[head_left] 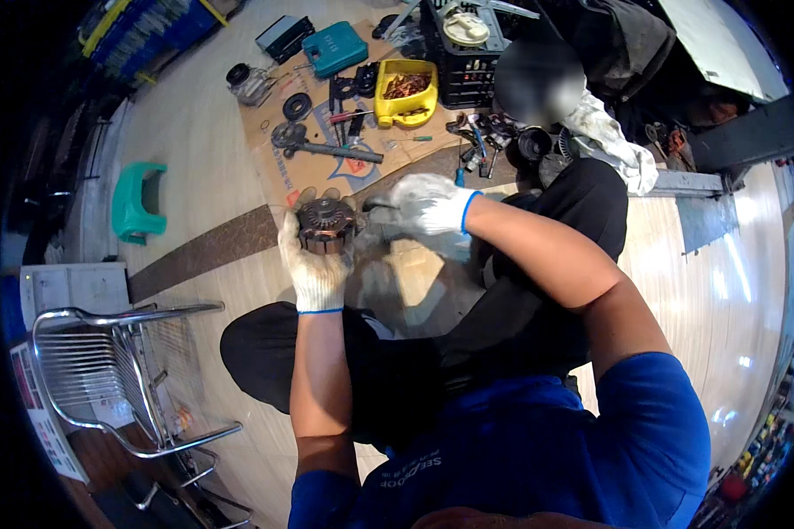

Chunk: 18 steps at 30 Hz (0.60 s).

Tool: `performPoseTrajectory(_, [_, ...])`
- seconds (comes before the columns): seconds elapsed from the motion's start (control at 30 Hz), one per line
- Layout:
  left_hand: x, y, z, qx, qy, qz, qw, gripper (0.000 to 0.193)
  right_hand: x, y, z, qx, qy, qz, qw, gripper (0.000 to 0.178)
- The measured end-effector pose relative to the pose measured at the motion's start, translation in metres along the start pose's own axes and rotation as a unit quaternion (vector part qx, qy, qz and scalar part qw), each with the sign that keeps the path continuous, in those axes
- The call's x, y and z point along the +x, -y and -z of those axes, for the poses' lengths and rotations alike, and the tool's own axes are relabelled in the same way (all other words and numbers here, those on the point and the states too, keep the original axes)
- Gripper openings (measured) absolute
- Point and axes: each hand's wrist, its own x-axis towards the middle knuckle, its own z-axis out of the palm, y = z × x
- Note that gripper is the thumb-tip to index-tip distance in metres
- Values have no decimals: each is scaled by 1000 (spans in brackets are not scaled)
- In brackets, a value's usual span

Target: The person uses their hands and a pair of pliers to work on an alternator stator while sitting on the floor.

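My left hand (316,273), in a white knit glove with a blue cuff, holds a round motor core (326,225) with dark slotted sides. Copper-coloured windings show around its ridged centre, which faces up. Its fingers are wrapped around the side and base of the core. My right hand (428,204), gloved alike, is just right of the core with its fingers curled and pointing at it. A dark patch shows at its fingertips; whether that is a small tool or soiled glove I cannot make out.
Beyond my hands, a cardboard sheet (278,172) bears a hammer (326,150), a black ring (297,107), a yellow cut-open jug (419,112) of copper scraps and a teal case (335,49). A black crate (468,79) stands behind. At left are a green stool (138,203) and metal chair (88,353).
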Motion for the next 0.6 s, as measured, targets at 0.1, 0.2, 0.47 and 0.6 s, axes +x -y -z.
performPoseTrajectory(0.1, [3, 6, 1, 53, 40, 13, 998, 46, -4, -17, -5, 23, -78, 19, 996, 36])
performPoseTrajectory(0.2, [6, 4, 7, 120, -34, -40, 991, 41, -16, 0, 19, -2, -70, 0, 998, 34])
performPoseTrajectory(0.47, [20, 17, 2, 315, -138, -273, 898, 45, -34, 17, 22, -54, -74, 32, 995, 40])
performPoseTrajectory(0.6, [29, 6, 1, 130, -203, -231, 943, 39, -32, 22, -14, -67, -53, 115, 990, 37])
